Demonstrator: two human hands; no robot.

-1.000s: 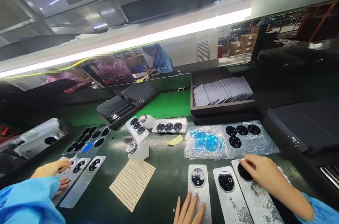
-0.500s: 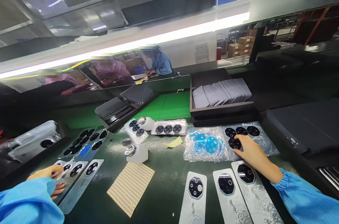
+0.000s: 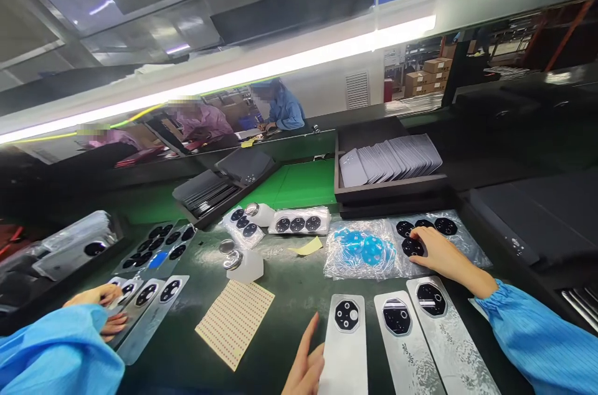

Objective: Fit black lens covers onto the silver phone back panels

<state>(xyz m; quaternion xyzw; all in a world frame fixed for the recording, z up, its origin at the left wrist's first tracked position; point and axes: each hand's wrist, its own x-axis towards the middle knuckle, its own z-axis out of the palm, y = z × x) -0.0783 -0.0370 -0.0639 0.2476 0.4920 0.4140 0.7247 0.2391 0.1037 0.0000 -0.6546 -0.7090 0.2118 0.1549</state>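
Three silver phone back covers lie in a row near the front edge: left [image 3: 344, 345], middle [image 3: 406, 351] and right [image 3: 448, 339]. Each has a black octagonal camera ring at its top. My left hand [image 3: 306, 365] rises at the bottom centre, just left of the left cover. Its index finger is stretched up and it holds nothing. My right hand [image 3: 436, 253] reaches over a clear plastic bag [image 3: 462, 245]. Its fingertips are bunched on one of the black camera rings [image 3: 410, 248] lying there.
Another person's blue sleeve [image 3: 51, 351] and hand [image 3: 96, 296] hold covers at the far left. On the bench are a dotted sticker sheet [image 3: 233, 321], a white bottle [image 3: 243, 264], blue films in a bag [image 3: 362, 248] and a tray of grey covers [image 3: 392, 161]. People work beyond the conveyor.
My right hand left the right cover and moved up onto the bag of black rings. My left hand lifted off the left cover, dropped out of view, and is back beside it.
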